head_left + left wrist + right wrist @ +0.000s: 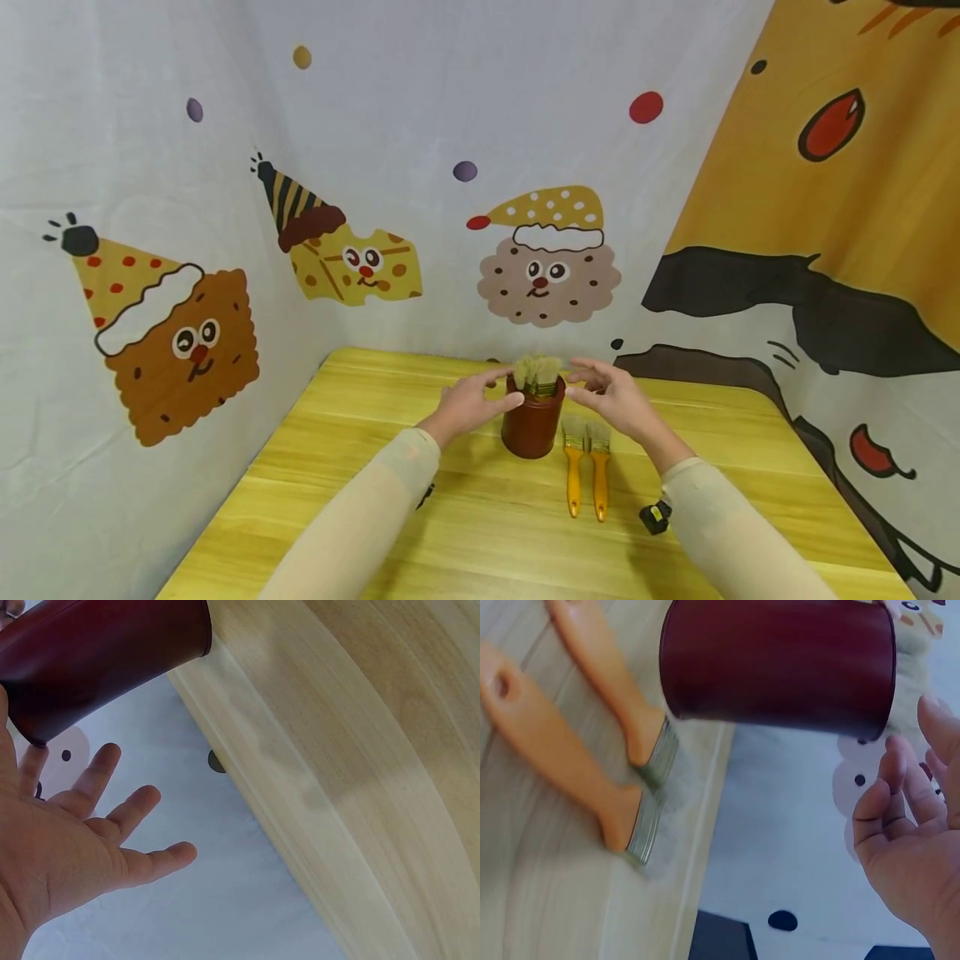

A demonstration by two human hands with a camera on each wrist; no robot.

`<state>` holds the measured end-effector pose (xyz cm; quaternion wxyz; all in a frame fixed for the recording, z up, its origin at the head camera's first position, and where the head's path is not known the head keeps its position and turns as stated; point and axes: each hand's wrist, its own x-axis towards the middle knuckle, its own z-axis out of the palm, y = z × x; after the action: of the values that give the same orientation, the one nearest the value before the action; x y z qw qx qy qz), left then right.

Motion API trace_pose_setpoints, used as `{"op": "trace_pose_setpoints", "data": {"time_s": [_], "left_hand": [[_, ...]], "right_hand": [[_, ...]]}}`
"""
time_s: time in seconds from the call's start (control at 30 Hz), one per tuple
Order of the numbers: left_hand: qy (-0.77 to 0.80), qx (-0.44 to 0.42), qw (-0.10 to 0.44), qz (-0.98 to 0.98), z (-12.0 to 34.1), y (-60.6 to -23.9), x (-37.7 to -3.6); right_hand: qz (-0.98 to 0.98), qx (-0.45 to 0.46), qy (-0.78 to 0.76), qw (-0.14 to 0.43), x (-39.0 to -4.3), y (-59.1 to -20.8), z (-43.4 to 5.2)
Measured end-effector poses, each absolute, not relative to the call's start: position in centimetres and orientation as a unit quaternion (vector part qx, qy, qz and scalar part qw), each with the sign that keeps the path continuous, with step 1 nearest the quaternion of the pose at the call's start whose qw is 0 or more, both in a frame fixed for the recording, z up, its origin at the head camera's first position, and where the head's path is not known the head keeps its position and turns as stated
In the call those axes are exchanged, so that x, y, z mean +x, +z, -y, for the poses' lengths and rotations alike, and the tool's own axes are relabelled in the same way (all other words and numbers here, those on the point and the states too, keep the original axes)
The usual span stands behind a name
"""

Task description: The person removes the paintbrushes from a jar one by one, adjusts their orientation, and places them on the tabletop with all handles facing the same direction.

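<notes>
A dark red-brown cylindrical holder (pixel 531 429) stands upright on the table, with the pale bristles of paintbrushes (pixel 537 371) showing above its rim and their handles hidden inside. My left hand (pixel 467 407) is at the rim's left side; in the left wrist view its fingers (pixel 139 810) spread apart beside the holder (pixel 112 664). On the opposite side is my right hand (pixel 617 402), fingers loosely bent and nothing between them, close to the rim in the right wrist view. Two paintbrushes (pixel 573 471) with orange handles lie side by side to the right of the holder, bristles pointing away from me.
A small black object with a yellow patch (pixel 656 517) lies by my right sleeve. Another dark item (pixel 425 496) peeks out beside my left sleeve. White cloth (pixel 420 108) with cartoon prints hangs behind and left of the wooden table (pixel 480 542).
</notes>
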<state>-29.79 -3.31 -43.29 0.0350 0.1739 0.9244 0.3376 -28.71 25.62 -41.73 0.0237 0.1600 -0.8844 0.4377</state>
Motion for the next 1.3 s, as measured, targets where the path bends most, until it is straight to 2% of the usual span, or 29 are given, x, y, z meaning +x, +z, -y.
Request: {"op": "trace_pose_setpoints", "data": {"time_s": [0.5,0.87,1.1,1.3], "left_hand": [[0.341,0.185,0.037,-0.921,3.4,-43.3,-30.0],[0.342,0.186,0.034,-0.921,3.5,-43.4,-30.1],[0.342,0.182,0.037,-0.921,3.6,-43.5,-30.0],[0.341,0.187,0.034,-0.921,3.7,-43.7,-30.0]], "right_hand": [[0.887,0.134,0.440,0.036,-29.4,-41.5,-22.8],[0.873,0.176,0.451,0.059,-29.2,-41.7,-21.0],[0.888,0.183,0.418,0.050,-28.9,-42.1,-20.2],[0.891,0.176,0.413,0.067,-28.8,-42.0,-20.0]]}}
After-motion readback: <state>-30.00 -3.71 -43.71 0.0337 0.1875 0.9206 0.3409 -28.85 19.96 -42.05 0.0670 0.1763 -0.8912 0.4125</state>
